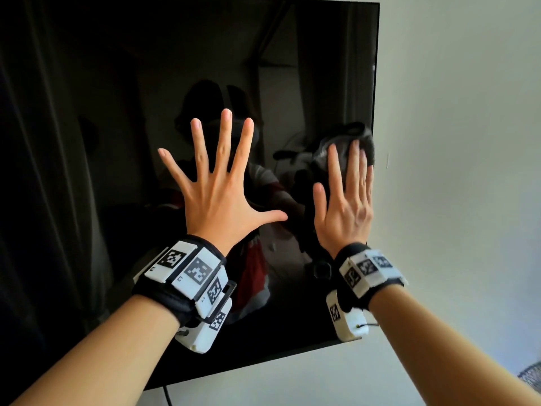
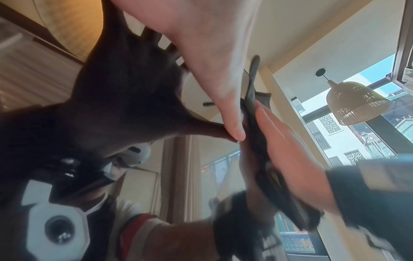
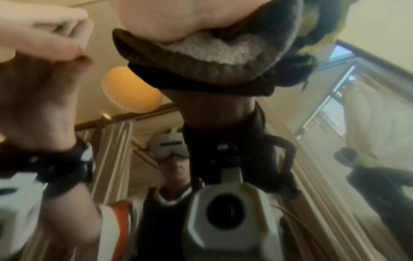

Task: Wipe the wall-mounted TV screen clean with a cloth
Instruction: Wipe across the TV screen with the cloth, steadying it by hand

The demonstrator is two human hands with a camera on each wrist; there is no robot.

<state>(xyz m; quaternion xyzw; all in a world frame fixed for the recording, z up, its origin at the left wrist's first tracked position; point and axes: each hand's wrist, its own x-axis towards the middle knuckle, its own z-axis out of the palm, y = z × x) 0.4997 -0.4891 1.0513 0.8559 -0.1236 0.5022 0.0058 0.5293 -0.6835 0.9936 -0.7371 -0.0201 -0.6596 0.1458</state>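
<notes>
Right hand [image 1: 345,200] with flat fingers pressing a gray cloth [image 1: 364,142] against the TV screen [image 1: 117,142] near its right edge, left hand [image 1: 216,183] spreading wide open, flat on the screen beside it

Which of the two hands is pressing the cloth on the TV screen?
The right hand, near the screen's right edge, presses the cloth. The left hand is spread and bare.

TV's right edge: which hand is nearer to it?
Right. The right hand lies flat on the cloth against the TV screen, right beside that edge. The left hand is spread on the glass further toward the screen's middle.
</notes>
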